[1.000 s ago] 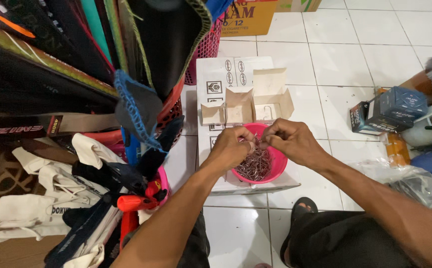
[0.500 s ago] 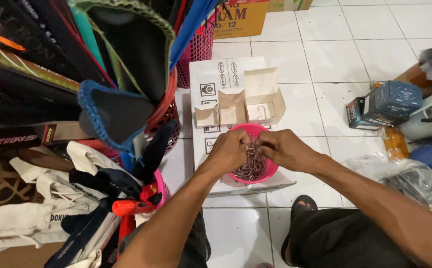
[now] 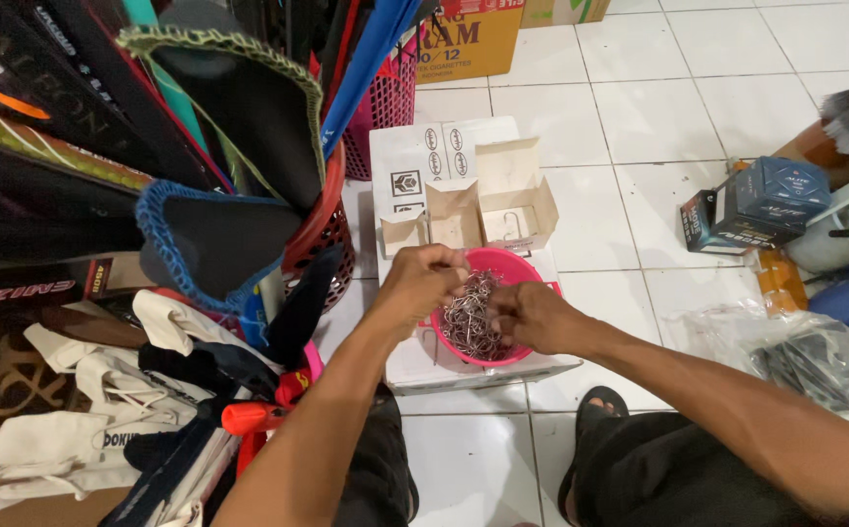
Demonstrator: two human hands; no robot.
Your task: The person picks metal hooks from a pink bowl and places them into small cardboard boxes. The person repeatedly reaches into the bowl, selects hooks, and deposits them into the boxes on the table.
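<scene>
Both hands meet over a round pink plastic bowl point(image 3: 527, 268): the left hand point(image 3: 422, 283) pinches tangled small metal hooks point(image 3: 471, 314), the right hand point(image 3: 532, 317) fingers curled into the pile beside it.

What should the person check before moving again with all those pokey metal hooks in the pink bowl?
1. Pink bowl sits flat on the white box: ok.
2. Metal hooks all inside the bowl: ok, none seen spilled.
3. Left hand has hold of hooks: ok, fingertips pinch a bunch.
4. Right hand clear of sharp points: cannot tell, fingers are in the pile.
5. Small open carton within reach, flaps open: ok.
6. Hooks untangled: not ok, they hang clumped.
</scene>
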